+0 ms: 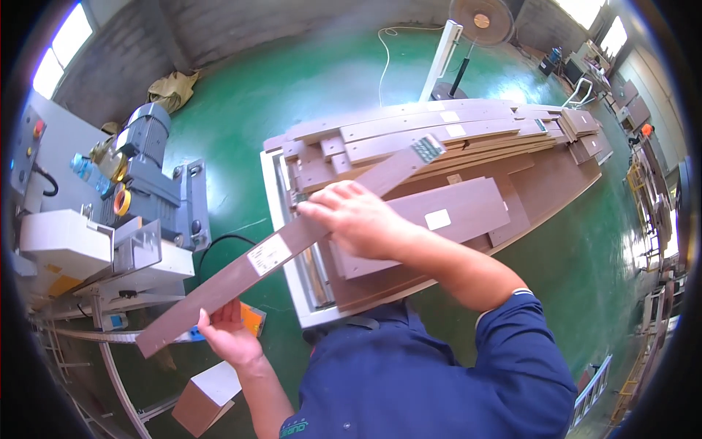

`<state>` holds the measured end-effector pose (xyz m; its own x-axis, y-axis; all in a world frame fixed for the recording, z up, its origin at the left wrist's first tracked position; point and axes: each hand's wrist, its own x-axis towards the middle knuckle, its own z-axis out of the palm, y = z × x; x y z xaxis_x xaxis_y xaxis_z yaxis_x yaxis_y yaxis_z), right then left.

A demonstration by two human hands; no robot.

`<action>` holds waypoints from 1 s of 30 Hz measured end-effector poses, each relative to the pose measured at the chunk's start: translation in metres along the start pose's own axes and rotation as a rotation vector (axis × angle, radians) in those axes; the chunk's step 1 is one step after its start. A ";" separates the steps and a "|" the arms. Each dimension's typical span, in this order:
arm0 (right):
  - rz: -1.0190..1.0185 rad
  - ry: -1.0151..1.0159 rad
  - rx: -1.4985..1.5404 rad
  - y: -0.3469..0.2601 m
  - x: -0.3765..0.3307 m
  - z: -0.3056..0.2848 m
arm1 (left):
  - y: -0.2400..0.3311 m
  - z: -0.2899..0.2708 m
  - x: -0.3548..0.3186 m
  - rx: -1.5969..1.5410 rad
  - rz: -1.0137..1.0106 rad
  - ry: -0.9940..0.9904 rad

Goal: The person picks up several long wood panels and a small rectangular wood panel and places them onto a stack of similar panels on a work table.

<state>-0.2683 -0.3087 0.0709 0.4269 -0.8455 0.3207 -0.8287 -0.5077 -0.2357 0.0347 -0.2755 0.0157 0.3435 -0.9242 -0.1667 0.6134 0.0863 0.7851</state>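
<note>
1. Nearest to me, the left hand (pixel 228 338) sits under the low end of a long brown wooden strip (pixel 292 245). Its fingers (pixel 213 317) curl up around the near edge and grip it, with the board resting across them.
2. Below that hand a small brown-and-white board offcut (pixel 207 399) lies on the green floor (pixel 241 110), and an orange object (pixel 253 319) shows just beside the strip's underside; I cannot quite make out what it is.
3. Farther along, the right hand (pixel 356 218) lies over the strip's middle. Its fingers (pixel 316 210) are bent down over the top face and far edge, clamping the strip, which passes beneath the palm.
4. The strip runs slantwise from lower left to upper right, carries a white label (pixel 268 254) between the two hands, and its far end (pixel 426 149) hangs above the pile.
5. Beyond lies a stack of brown panels (pixel 468 139) on a white-framed cart (pixel 276 212).
6. To the left stands a grey machine with a motor (pixel 150 157).
7. Farthest off, a standing fan (pixel 479 18).
</note>
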 end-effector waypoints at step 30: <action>0.689 -0.027 -0.253 0.520 -0.134 -0.035 | -0.141 -0.098 -0.155 0.287 -0.473 0.515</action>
<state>-0.7688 -0.4537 -0.0626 -0.2154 -0.9645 0.1527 -0.9690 0.1917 -0.1559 -0.0356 -0.1077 -0.1271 0.4219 -0.5422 -0.7266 0.5928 -0.4415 0.6736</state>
